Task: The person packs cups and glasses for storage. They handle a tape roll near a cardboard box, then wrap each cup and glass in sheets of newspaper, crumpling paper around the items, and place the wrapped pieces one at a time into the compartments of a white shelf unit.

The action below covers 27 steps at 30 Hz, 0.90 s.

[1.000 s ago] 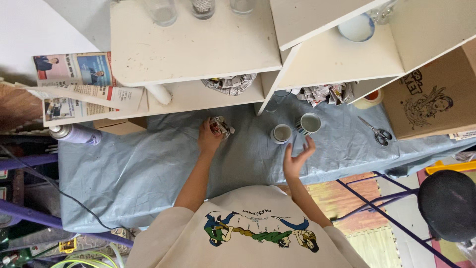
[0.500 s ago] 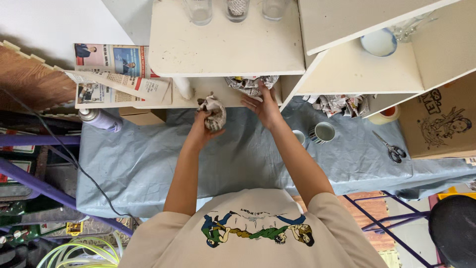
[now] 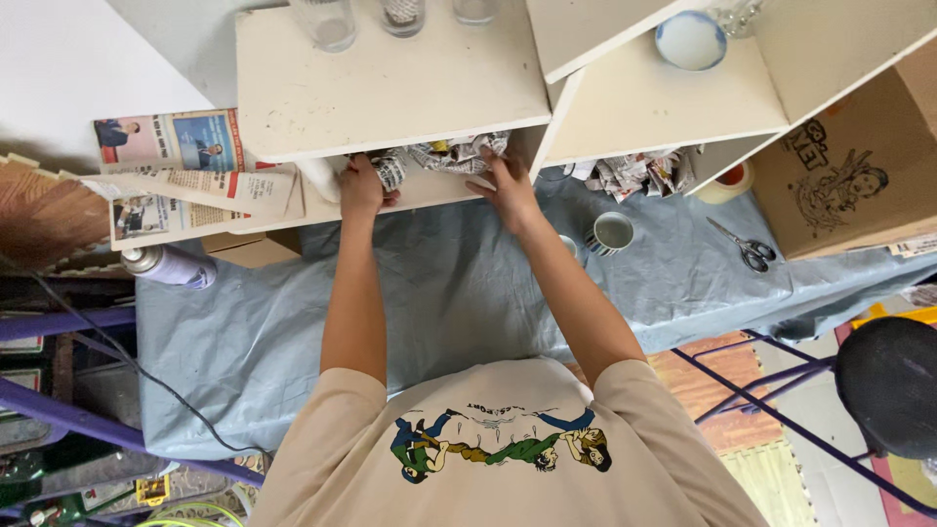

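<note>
Overhead, we look down on a desk draped in a pale blue-grey sheet that wrinkles along its near edge, with a white shelving unit standing over its far side. Our left hand reaches into the lower shelf opening and is closed around a newspaper-wrapped bundle, which sits at the mouth of that opening just under the shelf board. Our right hand is beside it, fingers spread and resting on a bigger heap of crumpled newspaper in the same opening; we cannot tell whether it grips anything. On the shelf top stand three clear glasses, and on the next board to the right lies a blue-and-white bowl. More crumpled newspaper is tucked under that board. On the sheet near our right forearm stands a striped mug, and farther right lie a pair of scissors and a roll of tape. A brown cardboard box leans at the right edge. Flat newspaper pages lie at the left, with a spray can just below them. Purple metal bars and a black round stool flank the desk on a patterned floor.
</note>
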Motion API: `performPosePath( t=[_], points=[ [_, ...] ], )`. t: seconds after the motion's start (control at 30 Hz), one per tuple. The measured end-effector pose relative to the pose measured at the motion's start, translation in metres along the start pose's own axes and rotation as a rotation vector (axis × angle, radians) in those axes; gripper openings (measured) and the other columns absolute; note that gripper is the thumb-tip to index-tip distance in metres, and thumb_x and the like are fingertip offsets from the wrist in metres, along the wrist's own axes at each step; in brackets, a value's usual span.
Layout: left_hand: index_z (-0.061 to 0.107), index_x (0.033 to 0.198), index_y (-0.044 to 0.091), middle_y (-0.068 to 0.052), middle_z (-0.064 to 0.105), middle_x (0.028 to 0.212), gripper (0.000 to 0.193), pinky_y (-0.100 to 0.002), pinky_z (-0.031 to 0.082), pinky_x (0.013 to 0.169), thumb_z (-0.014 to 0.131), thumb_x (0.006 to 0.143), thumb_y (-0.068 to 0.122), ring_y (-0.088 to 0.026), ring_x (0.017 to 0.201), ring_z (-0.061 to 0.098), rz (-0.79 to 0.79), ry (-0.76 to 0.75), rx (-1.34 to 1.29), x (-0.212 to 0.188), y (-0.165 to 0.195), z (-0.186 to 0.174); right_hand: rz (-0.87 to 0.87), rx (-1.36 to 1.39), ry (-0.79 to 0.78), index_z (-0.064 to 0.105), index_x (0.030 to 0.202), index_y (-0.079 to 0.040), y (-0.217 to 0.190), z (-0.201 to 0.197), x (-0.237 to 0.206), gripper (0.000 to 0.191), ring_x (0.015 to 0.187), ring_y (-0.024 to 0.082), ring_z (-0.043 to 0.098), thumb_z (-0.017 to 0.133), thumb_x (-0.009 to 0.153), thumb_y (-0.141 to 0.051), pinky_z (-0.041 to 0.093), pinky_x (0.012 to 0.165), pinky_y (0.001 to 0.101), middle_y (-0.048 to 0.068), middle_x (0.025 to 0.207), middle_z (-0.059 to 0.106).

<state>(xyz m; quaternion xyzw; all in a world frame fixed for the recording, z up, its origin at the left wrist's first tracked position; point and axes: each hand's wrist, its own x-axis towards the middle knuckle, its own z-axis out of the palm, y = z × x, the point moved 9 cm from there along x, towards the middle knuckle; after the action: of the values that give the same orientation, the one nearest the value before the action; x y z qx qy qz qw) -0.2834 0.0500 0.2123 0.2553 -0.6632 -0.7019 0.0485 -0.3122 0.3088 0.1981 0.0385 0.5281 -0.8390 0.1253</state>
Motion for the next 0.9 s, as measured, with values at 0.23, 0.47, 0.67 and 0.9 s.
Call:
performPosePath(
  t=[0.23,0.47,0.67,0.9],
  points=[
    [0.058,0.113,-0.013,-0.024,0.074,0.081,0.086,-0.033,0.05,0.041,0.035,0.105,0.07,-0.026,0.058,0.073,-0.109,0.002,0.052,0.001,-0.013,-0.004,-0.087,-0.168,-0.237,0.051,0.141,-0.004,0.021,-0.049,-0.085,0.042,0.117,0.025,0.067,0.062,0.103,-0.017,0.061,0.096,0.042,0.013,0.129,0.065],
    [0.022,0.146,0.005,-0.023,0.071,0.1,0.076,-0.04,0.06,0.063,0.044,0.098,0.06,-0.03,0.071,0.072,-0.087,0.149,0.039,-0.04,-0.029,-0.023,-0.098,-0.348,0.111,0.062,0.127,-0.003,0.016,-0.21,-0.113,0.028,0.1,0.021,0.073,0.064,0.102,-0.016,0.061,0.079,0.0349,0.013,0.114,0.072],
    [0.042,0.137,0.005,-0.017,0.066,0.106,0.047,-0.042,0.053,0.077,0.063,0.099,0.023,-0.026,0.084,0.067,0.408,0.309,0.458,-0.138,-0.089,0.048,0.111,-0.529,0.502,0.04,0.144,-0.016,0.004,-0.309,-0.105,0.056,0.082,0.026,0.067,0.07,0.097,-0.024,0.058,0.059,0.0384,0.014,0.114,0.062],
    [0.028,0.149,0.022,-0.011,0.053,0.131,0.06,-0.05,0.058,0.07,0.051,0.098,0.043,-0.037,0.09,0.069,-0.477,-0.287,0.066,-0.171,-0.218,0.249,0.226,-0.271,0.25,0.031,0.153,-0.021,0.006,-0.283,-0.071,0.06,0.081,0.028,0.075,0.059,0.1,-0.022,0.066,0.068,0.0441,0.019,0.107,0.066]
  ],
)
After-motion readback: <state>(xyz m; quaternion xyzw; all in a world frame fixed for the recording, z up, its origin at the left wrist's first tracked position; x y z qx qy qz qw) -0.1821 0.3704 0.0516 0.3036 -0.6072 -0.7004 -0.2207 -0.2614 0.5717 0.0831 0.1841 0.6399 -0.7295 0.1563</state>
